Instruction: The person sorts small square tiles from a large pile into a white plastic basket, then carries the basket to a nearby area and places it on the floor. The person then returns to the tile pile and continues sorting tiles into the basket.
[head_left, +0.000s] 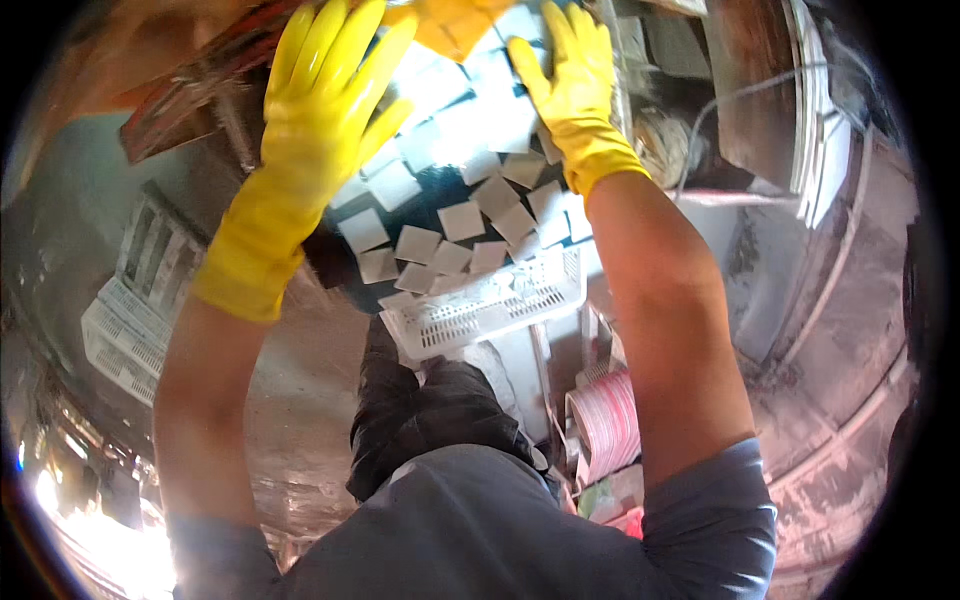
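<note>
Both of my hands wear yellow rubber gloves and reach to the far side of a dark work surface (400, 210). My left hand (325, 95) is open, fingers spread, at the left side of the surface. My right hand (570, 75) is open at the right side, its thumb apart from the fingers. Between them lie several pale square tiles (461, 221), some overlapping, the far ones washed out by glare. An orange piece (455, 22), perhaps cloth or a sheet, lies at the far edge between my hands. Neither hand visibly holds anything.
A white slotted plastic basket (490, 318) sits at the surface's near edge, before my legs. White crates (125, 335) stand low on the left. A red-and-white striped roll or stack (605, 422) is below my right arm. Boards (760, 90) and a grey cable (708, 105) are at the right.
</note>
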